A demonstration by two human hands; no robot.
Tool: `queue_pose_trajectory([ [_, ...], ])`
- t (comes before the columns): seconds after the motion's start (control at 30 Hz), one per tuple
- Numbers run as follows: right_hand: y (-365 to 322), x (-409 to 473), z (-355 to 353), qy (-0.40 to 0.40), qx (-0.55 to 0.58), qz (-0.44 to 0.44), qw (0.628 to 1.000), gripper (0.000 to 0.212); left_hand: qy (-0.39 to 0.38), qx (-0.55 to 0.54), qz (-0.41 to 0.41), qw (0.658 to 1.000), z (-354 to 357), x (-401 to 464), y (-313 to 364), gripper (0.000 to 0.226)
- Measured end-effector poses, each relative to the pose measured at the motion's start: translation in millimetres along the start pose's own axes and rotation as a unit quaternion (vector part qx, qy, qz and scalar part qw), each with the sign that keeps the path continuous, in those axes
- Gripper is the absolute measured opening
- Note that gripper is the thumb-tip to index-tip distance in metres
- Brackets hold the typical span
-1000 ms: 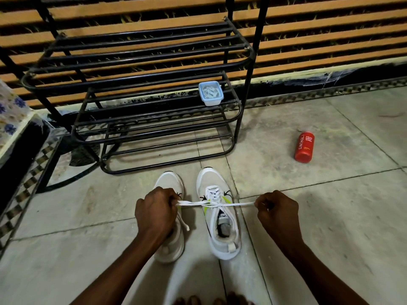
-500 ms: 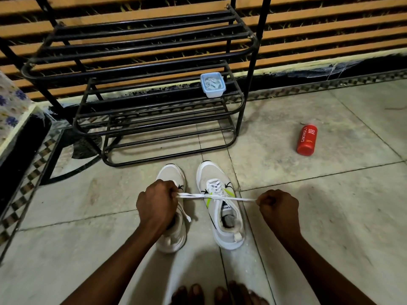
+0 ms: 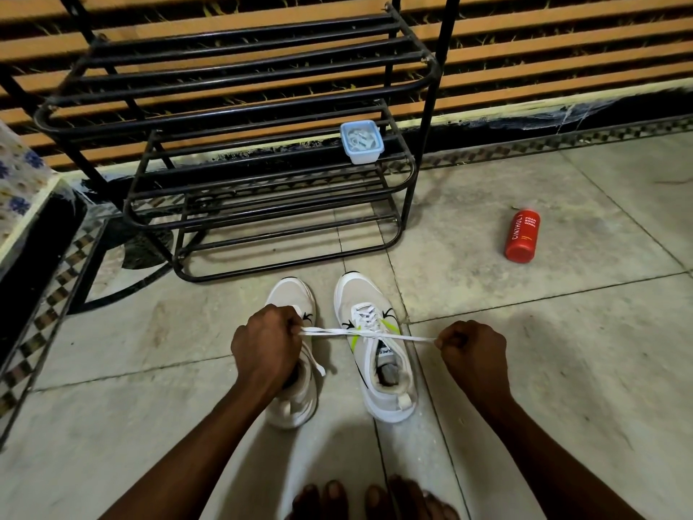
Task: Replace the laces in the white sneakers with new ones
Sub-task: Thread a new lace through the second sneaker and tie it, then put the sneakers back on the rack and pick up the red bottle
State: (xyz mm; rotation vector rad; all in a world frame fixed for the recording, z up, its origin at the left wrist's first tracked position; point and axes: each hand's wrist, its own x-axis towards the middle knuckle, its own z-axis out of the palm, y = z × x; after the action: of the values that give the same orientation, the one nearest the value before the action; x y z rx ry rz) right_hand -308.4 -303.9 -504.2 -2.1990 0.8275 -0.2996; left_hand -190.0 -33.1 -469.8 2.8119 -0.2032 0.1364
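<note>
White lace [image 3: 408,337] is stretching taut between left hand [image 3: 267,345] and right hand [image 3: 473,349], each pinching an end; uneven pulling risks dragging the right sneaker [image 3: 375,347] toward nine o'clock.

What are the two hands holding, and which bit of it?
Both grip the white lace of the right sneaker: the left hand pinches one end, the right hand the other, with the lace stretched across between them.

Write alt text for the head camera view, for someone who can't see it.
Two hands, left hand and right hand, pull a white lace taut across the right sneaker; the left sneaker sits beside it. Behind: a black shoe rack and red bottle.
</note>
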Motion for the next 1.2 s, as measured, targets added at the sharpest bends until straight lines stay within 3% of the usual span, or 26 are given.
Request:
queue_pose_trajectory([
  [0.2,4.4,1.9,0.6,-0.002,0.019,-0.035,0.999,0.032,-0.025,-0.039,0.037,0.998,1.1,1.7,-4.3,0.014],
  [0.33,8.5,-3.0,-5.4,-0.039,0.035,-0.158,0.986,0.018,-0.083,-0.069,0.152,0.983,4.4,-3.3,-2.4,0.017],
  [0.43,8.5,-10.4,-3.9,-0.063,-0.001,-0.229,0.971,0.031,-0.106,-0.074,0.236,0.963,8.5,-16.2,-2.5,0.015],
  [0.5,3.4,-18.9,-1.0,-0.06,-0.006,-0.294,0.954,0.03,-0.097,-0.101,0.252,0.958,10.2,-26.7,-6.5,0.015],
  [0.63,-6.3,-35.4,2.5,-0.097,0.012,-0.408,0.908,0.008,-0.064,-0.117,0.257,0.957,6.5,-47.3,-20.7,0.005],
  [0.77,-10.1,-47.1,4.4,-0.171,-0.066,-0.462,0.868,0.021,-0.053,-0.06,0.271,0.959,-6.4,-62.0,-43.6,0.025],
  [0.9,-12.0,-45.9,7.0,-0.212,-0.207,-0.487,0.821,0.043,-0.125,-0.023,0.283,0.951,-14.1,-71.6,-64.2,0.043],
  [1.07,-15.1,-40.4,17.3,-0.151,-0.252,-0.521,0.801,0.032,-0.178,0.024,0.297,0.938,-11.9,-65.5,-72.3,0.07],
  [1.13,-19.5,-39.7,20.8,-0.129,-0.235,-0.534,0.802,0.027,-0.186,-0.032,0.27,0.944,-10.3,-66.2,-70.3,0.059],
  [1.2,-28.1,-38.3,20.8,-0.129,-0.203,-0.533,0.812,0.026,-0.167,-0.075,0.271,0.945,-14.6,-66.4,-64.8,0.031],
])
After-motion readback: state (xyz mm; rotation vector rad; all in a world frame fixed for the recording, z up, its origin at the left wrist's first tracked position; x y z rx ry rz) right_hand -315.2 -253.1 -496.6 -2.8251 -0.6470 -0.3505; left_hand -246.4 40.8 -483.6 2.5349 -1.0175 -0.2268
